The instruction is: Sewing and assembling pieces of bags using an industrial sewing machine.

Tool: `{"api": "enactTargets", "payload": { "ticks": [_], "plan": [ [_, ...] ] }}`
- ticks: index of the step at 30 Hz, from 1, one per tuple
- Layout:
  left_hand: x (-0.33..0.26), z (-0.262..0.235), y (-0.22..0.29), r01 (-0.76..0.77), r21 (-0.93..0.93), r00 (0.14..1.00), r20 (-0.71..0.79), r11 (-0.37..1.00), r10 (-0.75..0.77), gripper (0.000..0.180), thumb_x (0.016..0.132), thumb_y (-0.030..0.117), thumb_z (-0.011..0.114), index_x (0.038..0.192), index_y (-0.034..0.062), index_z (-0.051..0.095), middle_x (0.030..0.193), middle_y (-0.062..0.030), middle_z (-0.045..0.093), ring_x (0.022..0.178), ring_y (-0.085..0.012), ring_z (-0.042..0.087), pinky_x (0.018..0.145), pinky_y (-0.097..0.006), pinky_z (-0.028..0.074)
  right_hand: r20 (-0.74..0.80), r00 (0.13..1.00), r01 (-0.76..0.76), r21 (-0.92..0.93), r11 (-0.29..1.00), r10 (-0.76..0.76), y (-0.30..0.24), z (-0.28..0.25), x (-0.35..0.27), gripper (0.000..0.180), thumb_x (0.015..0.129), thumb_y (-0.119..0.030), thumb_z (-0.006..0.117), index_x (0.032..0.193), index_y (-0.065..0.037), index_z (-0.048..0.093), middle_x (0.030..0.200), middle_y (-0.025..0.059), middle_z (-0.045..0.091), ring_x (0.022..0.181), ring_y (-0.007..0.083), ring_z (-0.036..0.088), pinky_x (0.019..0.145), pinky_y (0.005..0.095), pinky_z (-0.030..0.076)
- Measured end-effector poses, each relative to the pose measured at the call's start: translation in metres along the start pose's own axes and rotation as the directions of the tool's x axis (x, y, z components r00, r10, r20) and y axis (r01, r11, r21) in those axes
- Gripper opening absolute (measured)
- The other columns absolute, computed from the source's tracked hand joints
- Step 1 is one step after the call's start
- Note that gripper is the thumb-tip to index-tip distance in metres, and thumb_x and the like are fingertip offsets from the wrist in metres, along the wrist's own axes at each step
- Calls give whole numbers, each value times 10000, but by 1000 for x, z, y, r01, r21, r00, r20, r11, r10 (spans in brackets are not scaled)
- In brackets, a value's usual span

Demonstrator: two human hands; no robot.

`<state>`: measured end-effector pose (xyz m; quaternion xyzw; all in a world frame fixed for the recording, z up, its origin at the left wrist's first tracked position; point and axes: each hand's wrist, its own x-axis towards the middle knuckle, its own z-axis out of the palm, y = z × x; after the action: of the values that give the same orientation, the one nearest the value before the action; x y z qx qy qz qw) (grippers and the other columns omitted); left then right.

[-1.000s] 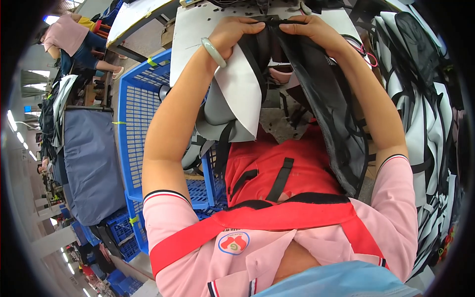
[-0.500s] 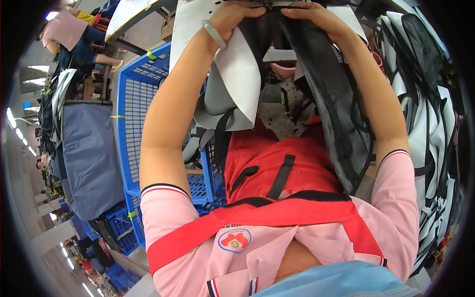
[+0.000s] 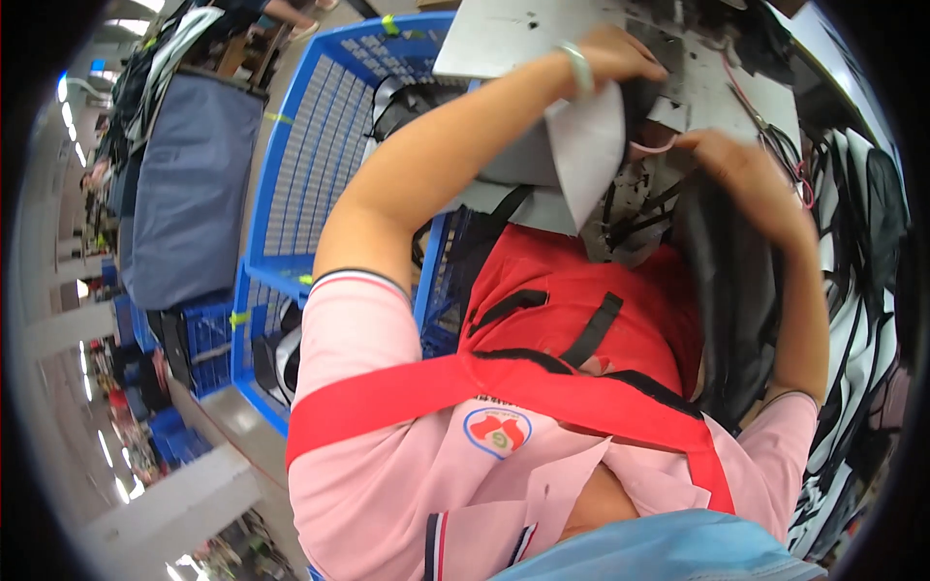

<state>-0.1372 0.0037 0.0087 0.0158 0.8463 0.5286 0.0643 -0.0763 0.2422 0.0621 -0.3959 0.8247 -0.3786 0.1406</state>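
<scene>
My left hand [image 3: 620, 60], with a pale bangle at the wrist, is closed on the edge of a grey-and-white fabric piece [image 3: 589, 145] over the white work table. The piece's pointed white corner hangs toward my lap. Lower and to the right, my right hand [image 3: 744, 174] is curled at the top of a black fabric panel [image 3: 728, 290], which drapes down beside my red apron [image 3: 572, 300]. Both hands are somewhat smeared by motion. Near the right fingertips shows a curved pink object [image 3: 653, 148], its kind unclear.
Scissors [image 3: 775, 140] with pinkish-red handles lie on the white table [image 3: 513, 34] to the right. Blue plastic crates [image 3: 276, 184] holding fabric pieces stand at my left. Stacked black-and-white pieces [image 3: 852, 232] hang at the right. Farther left is a grey-blue covered stack [image 3: 194, 184].
My hands have moved apart from the table's top edge, the right one down toward me. The fabric pieces swung with them. The whole view has shifted, bringing the scissors and more crate into sight.
</scene>
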Motion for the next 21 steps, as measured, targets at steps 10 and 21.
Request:
{"api": "enactTargets", "payload": {
  "ticks": [10,21],
  "plan": [
    [-52,86,-7,-163,63,900,419,985,122,647,818,593,608,1142,34,659,1167,-171,634,1053,-275,590,910,-348,446,205,978,45,-370,928,35,22,134,-30,232,871,-282,571,939,-75,650,778,175,649,732,371,626,657,461,496],
    [-182,-88,-269,316,520,886,-460,794,-52,536,775,181,659,1292,129,525,1233,-165,529,1127,-351,532,992,-389,421,135,970,-130,-420,898,203,60,135,-43,406,897,-434,559,803,-41,596,739,194,611,744,393,600,634,466,448]
  ]
}}
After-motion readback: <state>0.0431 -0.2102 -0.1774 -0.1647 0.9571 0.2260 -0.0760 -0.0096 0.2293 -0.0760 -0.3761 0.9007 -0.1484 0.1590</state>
